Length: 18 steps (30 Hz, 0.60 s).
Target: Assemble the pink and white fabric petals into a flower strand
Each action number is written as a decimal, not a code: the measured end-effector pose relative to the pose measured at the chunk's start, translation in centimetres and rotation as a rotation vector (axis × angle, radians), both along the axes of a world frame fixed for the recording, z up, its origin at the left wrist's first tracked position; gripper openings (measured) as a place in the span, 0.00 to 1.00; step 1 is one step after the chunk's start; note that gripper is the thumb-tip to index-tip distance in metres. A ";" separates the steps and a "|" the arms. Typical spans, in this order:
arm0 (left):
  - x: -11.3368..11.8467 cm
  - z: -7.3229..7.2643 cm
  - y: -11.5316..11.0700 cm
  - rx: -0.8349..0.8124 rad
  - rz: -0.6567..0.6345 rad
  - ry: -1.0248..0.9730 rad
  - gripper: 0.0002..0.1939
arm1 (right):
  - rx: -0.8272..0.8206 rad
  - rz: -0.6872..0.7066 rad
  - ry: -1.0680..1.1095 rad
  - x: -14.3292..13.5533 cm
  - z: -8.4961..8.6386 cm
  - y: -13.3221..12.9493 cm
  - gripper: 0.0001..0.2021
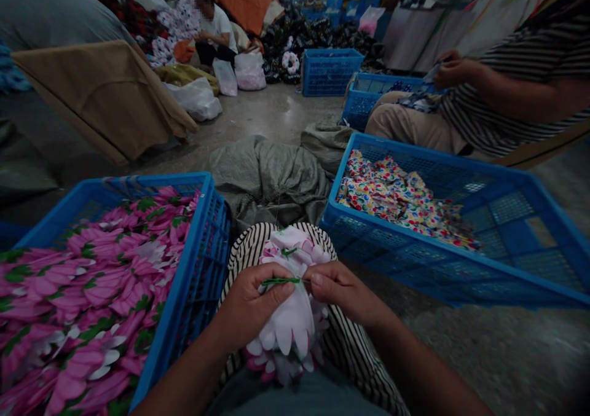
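Observation:
On my lap, over the striped cloth (239, 253), lies a bundle of white fabric petal pieces (288, 327) with pink edges. My left hand (258, 296) is closed on one of these pieces, its thumb pressed along a green edge (282, 281). Close by on the right, my right hand (338, 290) pinches thumb and finger together at the end of that green edge. A thin, dark sliver shows at its fingertips, too small to name. Another bit of green shows on the petals just beyond my hands.
Left of me stands a blue crate (205, 219) of pink petal pieces with green edges. A second blue crate (520, 219) on the right holds colourful dotted fabric. Grey-green sacks (270, 173) lie ahead. A person in stripes (511, 90) sits right; another person (221, 29) sits farther back.

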<state>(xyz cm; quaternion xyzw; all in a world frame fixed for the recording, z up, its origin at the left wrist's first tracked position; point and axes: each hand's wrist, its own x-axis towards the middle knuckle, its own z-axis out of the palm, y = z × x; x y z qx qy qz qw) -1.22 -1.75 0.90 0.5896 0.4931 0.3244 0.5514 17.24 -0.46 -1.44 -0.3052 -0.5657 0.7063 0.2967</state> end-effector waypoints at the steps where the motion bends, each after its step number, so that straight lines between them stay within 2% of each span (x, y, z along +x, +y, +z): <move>1: 0.0 0.0 0.0 -0.003 -0.007 -0.004 0.08 | -0.007 0.003 0.006 0.0 0.0 0.0 0.21; 5: 0.0 0.0 0.1 -0.004 -0.026 -0.020 0.07 | -0.036 -0.015 0.045 0.0 -0.4 0.0 0.21; 7: 0.0 -0.1 0.0 -0.022 -0.002 -0.050 0.07 | -0.094 -0.131 0.098 -0.2 -0.7 0.1 0.21; 10: 0.2 -0.3 -0.1 -0.152 0.123 -0.169 0.08 | -0.213 -0.370 0.200 -0.7 -1.2 0.1 0.20; 12: 0.5 -0.6 -0.1 -0.265 0.263 -0.270 0.10 | -0.217 -0.430 0.197 -0.9 -1.5 -0.2 0.20; 15: 1.1 -1.1 0.0 -0.334 0.429 -0.363 0.12 | -0.009 -0.459 0.050 -1.2 -1.8 -1.0 0.19; 18: 1.6 -1.2 0.0 -0.297 0.478 -0.341 0.11 | 0.229 -0.526 -0.084 -1.1 -2.0 -1.7 0.15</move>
